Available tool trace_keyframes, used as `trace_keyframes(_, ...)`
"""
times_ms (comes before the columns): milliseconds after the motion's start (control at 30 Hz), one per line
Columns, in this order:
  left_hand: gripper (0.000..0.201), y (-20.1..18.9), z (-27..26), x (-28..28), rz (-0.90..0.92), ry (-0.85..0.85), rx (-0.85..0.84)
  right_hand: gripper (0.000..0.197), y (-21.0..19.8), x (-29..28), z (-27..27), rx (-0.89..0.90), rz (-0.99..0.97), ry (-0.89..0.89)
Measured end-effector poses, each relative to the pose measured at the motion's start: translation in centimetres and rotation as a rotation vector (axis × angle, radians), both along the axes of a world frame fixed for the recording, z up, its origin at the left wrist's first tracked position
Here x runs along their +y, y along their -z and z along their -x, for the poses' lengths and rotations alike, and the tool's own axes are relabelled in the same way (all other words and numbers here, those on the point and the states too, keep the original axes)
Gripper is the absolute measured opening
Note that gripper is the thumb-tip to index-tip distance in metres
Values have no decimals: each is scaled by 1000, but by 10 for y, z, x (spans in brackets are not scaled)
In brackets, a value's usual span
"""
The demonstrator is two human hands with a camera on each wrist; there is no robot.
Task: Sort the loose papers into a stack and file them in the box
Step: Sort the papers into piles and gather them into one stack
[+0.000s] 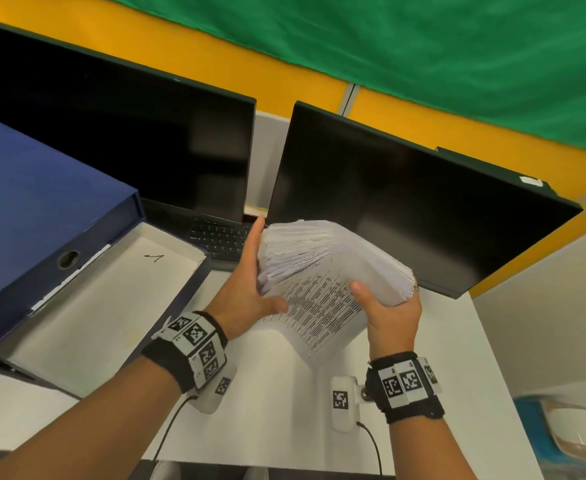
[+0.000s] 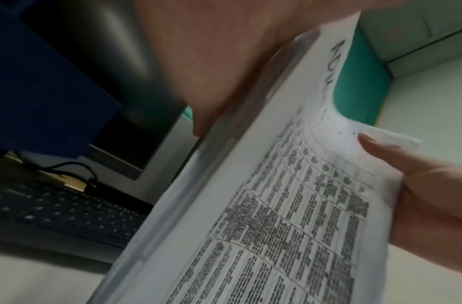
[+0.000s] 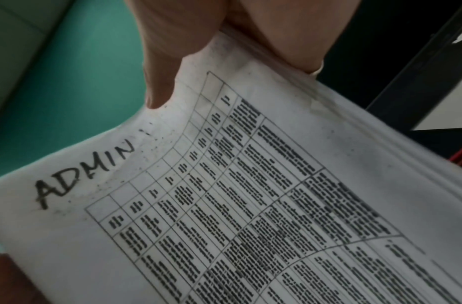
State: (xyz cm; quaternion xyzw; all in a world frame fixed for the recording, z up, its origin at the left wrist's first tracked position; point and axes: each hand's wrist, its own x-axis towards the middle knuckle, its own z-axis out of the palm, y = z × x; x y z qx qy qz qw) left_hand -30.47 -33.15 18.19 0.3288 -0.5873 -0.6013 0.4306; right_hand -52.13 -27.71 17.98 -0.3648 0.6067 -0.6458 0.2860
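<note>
A thick stack of printed papers point(image 1: 319, 271) is held up off the white desk, its upper edge fanned. The front sheet point(image 3: 250, 195) carries a printed table and the handwritten word ADMIN. My left hand point(image 1: 250, 289) lies flat against the stack's left edge, fingers straight, thumb touching the front sheet. My right hand point(image 1: 388, 313) grips the lower right corner, thumb on the front, fingers behind. In the left wrist view the stack point(image 2: 276, 216) fills the right half. The open blue box file point(image 1: 77, 306) lies at the left, with only a small black mark on its white inside.
The box's blue lid point(image 1: 42, 202) stands open at the far left. Two dark monitors point(image 1: 128, 133) point(image 1: 405, 202) stand behind the stack, a black keyboard point(image 1: 218, 237) under the left one. The white desk point(image 1: 284, 410) ends at the right at a grey partition.
</note>
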Motion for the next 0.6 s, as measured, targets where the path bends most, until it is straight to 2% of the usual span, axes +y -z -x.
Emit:
trace_keyframes(33, 114, 2, 0, -1, -1, -3, -28, 67, 0, 0, 0, -5, -1, -6)
trace_keyframes(100, 107, 4, -1, -4, 1, -36, -82, 61, 2, -2, 1, 4, -11, -26)
trace_keyframes(167, 86, 6, -1, -9, -1, -116, -135, 54, 0, -2, 0, -6, -34, -34)
trace_keyframes(233, 53, 3, 0, -14, 44, -206, -221, 40, -2, -2, 1, -48, -41, -47)
trace_keyframes(300, 36, -1, 2, -14, 65, -240, -235, 32, -7, -1, 2, -63, -21, -63)
trace_keyframes(433, 39, -2, -4, -6, 52, -242, -205, 32, -9, 7, 1, -27, 18, -15)
trace_keyframes(533, 46, -2, -5, 2, 69, -209, -144, 23, -9, 9, -5, 7, 57, 26)
trace_keyframes(600, 39, -6, 0, 6, 116, -290, -56, 18, -10, 5, -7, 4, 95, 75)
